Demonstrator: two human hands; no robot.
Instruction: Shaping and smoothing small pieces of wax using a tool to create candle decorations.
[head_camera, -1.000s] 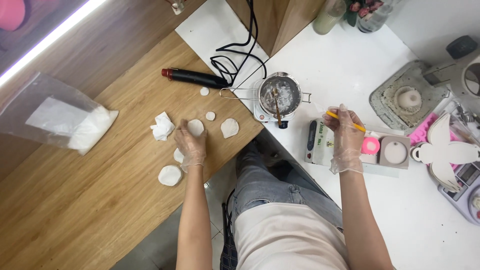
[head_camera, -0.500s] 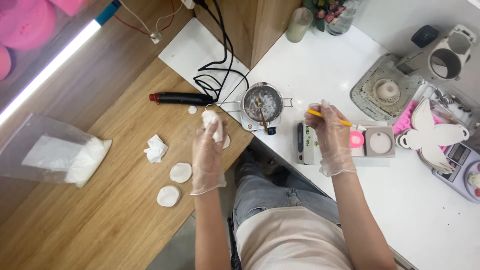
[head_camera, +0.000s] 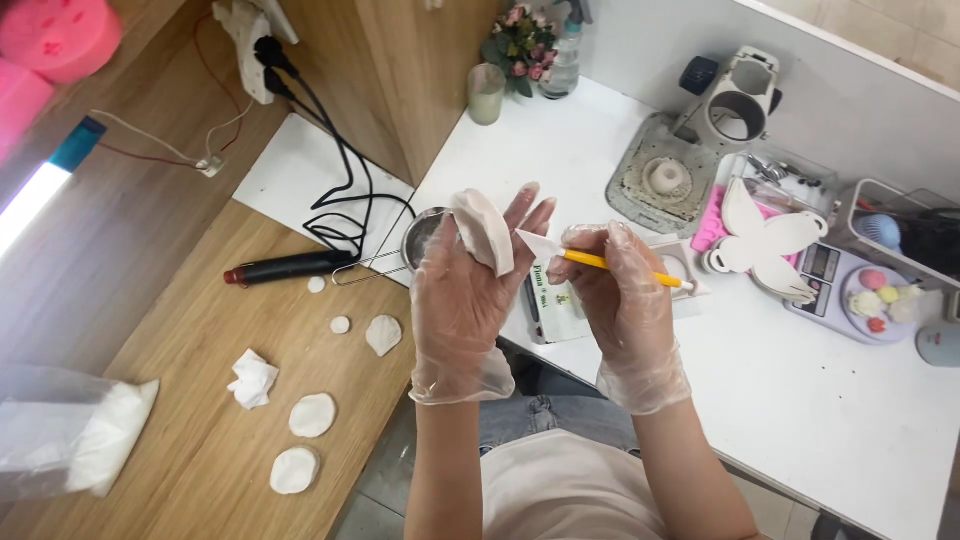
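Note:
Both hands wear clear plastic gloves. My left hand (head_camera: 462, 300) is raised in front of me and holds a thin white petal-shaped clay piece (head_camera: 486, 230) draped over its fingers. My right hand (head_camera: 625, 300) grips a yellow-handled tool (head_camera: 600, 262) whose white pointed tip lies close to the clay piece. Behind the left hand stands a small metal pot (head_camera: 420, 236), partly hidden. On the wooden table at the left lie two round white clay discs (head_camera: 312, 415), a shell-shaped clay piece (head_camera: 383, 334) and two small clay dots.
A crumpled white tissue (head_camera: 252, 380), a clear plastic bag with white material (head_camera: 80, 435) and a black tool with a red end (head_camera: 285, 267) lie on the wooden table. The white counter holds a white butterfly shape (head_camera: 765, 240), a scale (head_camera: 860, 290), a round grey device (head_camera: 668, 180) and a flower pot (head_camera: 520, 40).
My left hand picked a white clay piece off the wooden table and lifted it up in front of me. My right hand brought the yellow tool over to it.

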